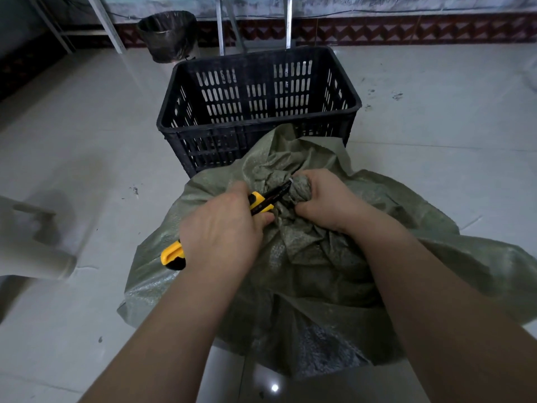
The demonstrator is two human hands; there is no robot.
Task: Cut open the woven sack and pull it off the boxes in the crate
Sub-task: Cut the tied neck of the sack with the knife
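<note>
Two bare hands meet over a green woven sack (319,257), which lies crumpled on the pale tiled floor (87,141) right under and around them. The left hand (220,231) is closed around a utility knife (261,203) with a yellow and black plastic handle; the yellow butt end sticks out behind the hand, and the dark blade carrier reaches forward toward the right hand. There is small print along the knife's body, too fine to read. The right hand (325,199) is clenched on the gathered, twisted neck of the sack (300,189), and the knife's thin metal tip touches that bunch, just beside the right thumb.

The sack's fabric shows a fine plastic weave, dull olive, creased into stiff folds that spread out below both forearms. Beyond the hands, touching the sack's far edge, stands a black plastic crate (258,112), rectangular, with slotted walls. Well past the left hand, a dark bin (168,36) lined with a glossy bag stands by the wall.
</note>
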